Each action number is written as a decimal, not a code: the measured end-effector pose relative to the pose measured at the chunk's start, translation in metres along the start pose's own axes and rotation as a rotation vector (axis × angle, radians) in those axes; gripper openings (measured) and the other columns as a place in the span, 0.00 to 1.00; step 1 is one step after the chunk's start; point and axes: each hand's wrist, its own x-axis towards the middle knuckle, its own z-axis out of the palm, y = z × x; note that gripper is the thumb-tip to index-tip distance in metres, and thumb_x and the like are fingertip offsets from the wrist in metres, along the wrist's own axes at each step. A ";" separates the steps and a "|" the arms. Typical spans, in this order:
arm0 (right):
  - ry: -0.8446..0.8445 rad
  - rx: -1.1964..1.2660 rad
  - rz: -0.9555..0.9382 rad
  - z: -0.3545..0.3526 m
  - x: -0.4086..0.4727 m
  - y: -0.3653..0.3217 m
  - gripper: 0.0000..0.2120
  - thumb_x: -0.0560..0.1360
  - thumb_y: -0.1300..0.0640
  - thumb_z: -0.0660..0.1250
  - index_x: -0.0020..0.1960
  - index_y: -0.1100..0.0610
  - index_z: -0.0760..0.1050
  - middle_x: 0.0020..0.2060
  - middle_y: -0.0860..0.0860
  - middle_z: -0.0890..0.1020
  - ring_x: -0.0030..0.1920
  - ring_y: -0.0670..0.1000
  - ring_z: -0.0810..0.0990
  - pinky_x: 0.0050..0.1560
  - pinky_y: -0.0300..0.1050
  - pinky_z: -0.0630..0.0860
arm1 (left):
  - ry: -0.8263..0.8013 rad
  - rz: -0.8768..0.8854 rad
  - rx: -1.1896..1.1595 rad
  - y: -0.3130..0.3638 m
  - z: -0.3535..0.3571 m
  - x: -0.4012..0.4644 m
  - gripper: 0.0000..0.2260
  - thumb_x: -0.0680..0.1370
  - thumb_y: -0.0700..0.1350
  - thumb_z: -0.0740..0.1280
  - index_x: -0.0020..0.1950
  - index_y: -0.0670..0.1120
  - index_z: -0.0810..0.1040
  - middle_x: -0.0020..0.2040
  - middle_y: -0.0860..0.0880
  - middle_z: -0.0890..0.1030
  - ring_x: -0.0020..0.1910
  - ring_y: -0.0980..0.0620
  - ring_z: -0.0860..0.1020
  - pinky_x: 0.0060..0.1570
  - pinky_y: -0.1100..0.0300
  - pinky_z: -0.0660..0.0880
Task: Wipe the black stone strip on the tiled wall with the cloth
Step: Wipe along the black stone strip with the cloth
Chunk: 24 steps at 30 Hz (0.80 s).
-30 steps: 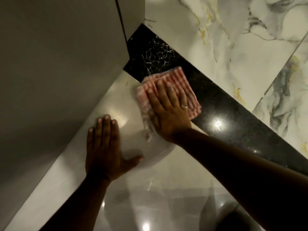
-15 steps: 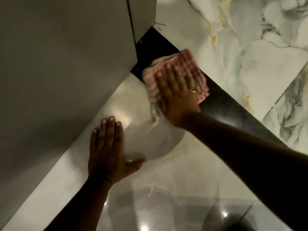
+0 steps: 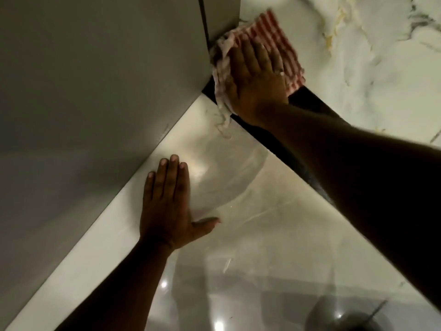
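Observation:
A black stone strip [image 3: 307,101] runs diagonally from the upper middle toward the lower right, between glossy tiles. My right hand [image 3: 255,77] presses flat on a folded red-and-white striped cloth [image 3: 274,37] at the strip's upper end, against the corner of a grey panel. The cloth covers that end of the strip, and my right forearm hides much of the rest. My left hand [image 3: 169,201] rests flat, fingers spread, on the cream tile [image 3: 250,211] below the strip, holding nothing.
A grey panel [image 3: 95,91] with a dark vertical seam fills the left side and meets the strip's end. White marble-patterned tile [image 3: 370,68] with grey and yellow veins lies beyond the strip. Light spots reflect in the glossy tile at the bottom.
My right hand has slid the cloth up along the black strip to its end at the grey panel corner. My left hand stays flat on the cream tile.

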 end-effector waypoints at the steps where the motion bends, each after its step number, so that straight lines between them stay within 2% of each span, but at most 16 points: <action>1: 0.020 0.050 0.096 0.007 -0.017 -0.012 0.32 0.83 0.41 0.41 0.81 0.56 0.42 0.81 0.57 0.46 0.81 0.57 0.43 0.79 0.60 0.40 | 0.003 -0.001 -0.007 0.000 0.000 0.000 0.59 0.67 0.81 0.57 0.82 0.37 0.53 0.83 0.37 0.53 0.83 0.39 0.50 0.80 0.40 0.49; 3: 0.042 0.162 0.280 0.020 -0.050 -0.052 0.33 0.83 0.41 0.43 0.81 0.57 0.41 0.81 0.58 0.45 0.80 0.59 0.42 0.76 0.60 0.36 | 0.011 -0.003 -0.012 -0.001 -0.001 0.001 0.59 0.67 0.80 0.58 0.81 0.37 0.54 0.82 0.37 0.55 0.83 0.38 0.52 0.80 0.40 0.51; 5: 0.028 0.187 0.339 0.031 -0.073 -0.095 0.34 0.82 0.42 0.46 0.80 0.58 0.41 0.81 0.60 0.45 0.80 0.61 0.42 0.75 0.62 0.35 | 0.025 0.012 -0.020 -0.001 0.000 0.002 0.58 0.67 0.79 0.58 0.81 0.36 0.57 0.82 0.36 0.57 0.82 0.37 0.54 0.79 0.39 0.53; 8: 0.007 0.124 0.203 0.032 -0.074 -0.105 0.35 0.81 0.42 0.47 0.80 0.59 0.43 0.81 0.60 0.47 0.80 0.61 0.44 0.77 0.65 0.40 | 0.027 0.003 -0.016 -0.001 0.000 0.002 0.58 0.67 0.80 0.57 0.81 0.37 0.58 0.81 0.36 0.58 0.82 0.37 0.55 0.79 0.40 0.52; 11: -0.048 0.013 -0.081 0.022 -0.063 -0.057 0.33 0.82 0.41 0.46 0.81 0.57 0.44 0.81 0.58 0.49 0.80 0.59 0.45 0.76 0.62 0.38 | 0.028 -0.004 -0.010 -0.001 0.002 0.002 0.59 0.65 0.79 0.60 0.81 0.37 0.56 0.82 0.36 0.57 0.82 0.38 0.53 0.80 0.41 0.50; 12: -0.050 0.003 -0.105 0.020 -0.062 -0.037 0.32 0.83 0.42 0.46 0.81 0.56 0.44 0.81 0.57 0.49 0.80 0.59 0.46 0.75 0.60 0.36 | 0.021 -0.004 -0.002 -0.001 0.002 0.001 0.59 0.65 0.79 0.60 0.82 0.38 0.54 0.82 0.36 0.56 0.82 0.39 0.52 0.80 0.41 0.49; 13: -0.036 0.004 -0.058 0.019 -0.063 -0.015 0.32 0.83 0.42 0.47 0.81 0.56 0.44 0.81 0.58 0.49 0.80 0.59 0.46 0.75 0.58 0.36 | 0.017 -0.006 0.007 -0.001 0.001 0.001 0.60 0.65 0.79 0.60 0.82 0.38 0.53 0.82 0.36 0.55 0.83 0.39 0.51 0.80 0.41 0.48; 16: 0.069 0.072 0.362 0.017 -0.100 0.037 0.31 0.83 0.43 0.48 0.81 0.56 0.44 0.81 0.57 0.49 0.81 0.59 0.46 0.78 0.61 0.41 | -0.016 -0.011 0.022 -0.001 -0.001 0.003 0.61 0.64 0.81 0.58 0.82 0.38 0.52 0.83 0.36 0.54 0.83 0.38 0.50 0.80 0.42 0.46; 18: 0.076 0.117 0.532 0.022 -0.142 0.043 0.32 0.82 0.42 0.46 0.81 0.55 0.42 0.81 0.57 0.47 0.81 0.59 0.44 0.78 0.64 0.44 | -0.038 -0.023 0.032 0.000 -0.004 0.003 0.62 0.64 0.81 0.58 0.82 0.38 0.51 0.83 0.36 0.53 0.83 0.38 0.50 0.80 0.44 0.44; 20: 0.047 0.139 0.492 0.035 -0.177 0.020 0.33 0.82 0.42 0.46 0.81 0.55 0.41 0.81 0.57 0.46 0.80 0.59 0.42 0.78 0.66 0.42 | -0.040 -0.030 0.034 0.000 -0.005 0.002 0.62 0.63 0.81 0.59 0.82 0.38 0.51 0.83 0.36 0.53 0.83 0.38 0.50 0.80 0.45 0.42; 22: 0.015 0.122 0.362 0.047 -0.192 -0.003 0.32 0.82 0.42 0.47 0.81 0.54 0.42 0.81 0.57 0.45 0.80 0.59 0.40 0.77 0.64 0.37 | -0.018 -0.028 0.032 0.002 -0.005 0.003 0.62 0.63 0.80 0.60 0.82 0.37 0.53 0.82 0.36 0.55 0.82 0.37 0.52 0.80 0.46 0.41; 24: 0.001 0.114 0.221 0.048 -0.182 -0.001 0.32 0.82 0.41 0.47 0.81 0.53 0.45 0.81 0.57 0.48 0.80 0.60 0.44 0.77 0.65 0.39 | 0.007 -0.030 0.036 0.002 -0.004 0.003 0.61 0.63 0.79 0.59 0.81 0.37 0.53 0.82 0.35 0.55 0.82 0.37 0.52 0.80 0.47 0.39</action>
